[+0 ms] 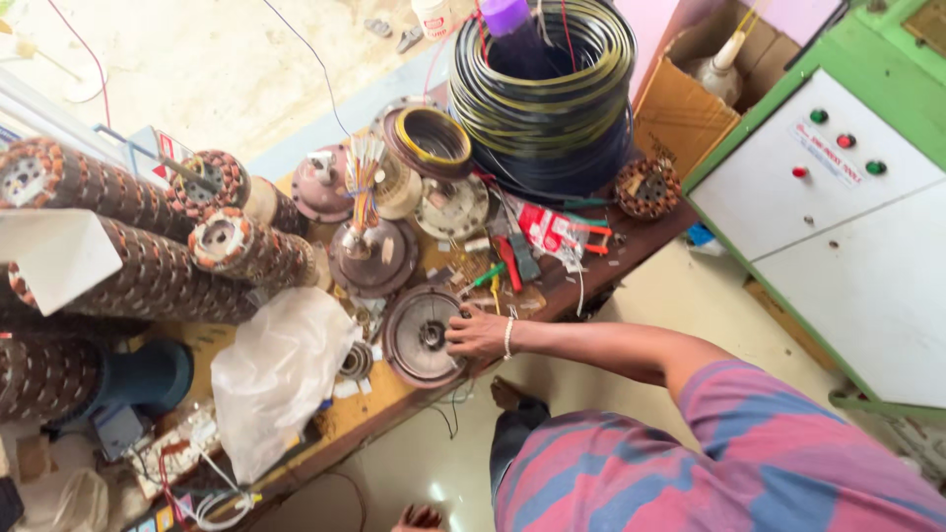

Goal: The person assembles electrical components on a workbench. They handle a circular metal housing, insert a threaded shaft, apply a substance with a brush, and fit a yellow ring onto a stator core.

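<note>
Fingers (463,327) spread, resting on round dark metal motor cover (422,337), steadying it on cluttered wooden workbench (367,406). Crumpled white plastic bag (278,374) just left of cover, coiled black cable (544,94) well beyond. Other hand unseen.

The hand (478,335) rests on the edge of a round motor cover (422,337) on the bench (365,409). Left of it lies a plastic bag (281,374); beyond it, tools (512,258), then cable coils (547,94). A cabinet (838,227) stands to its right.
</note>
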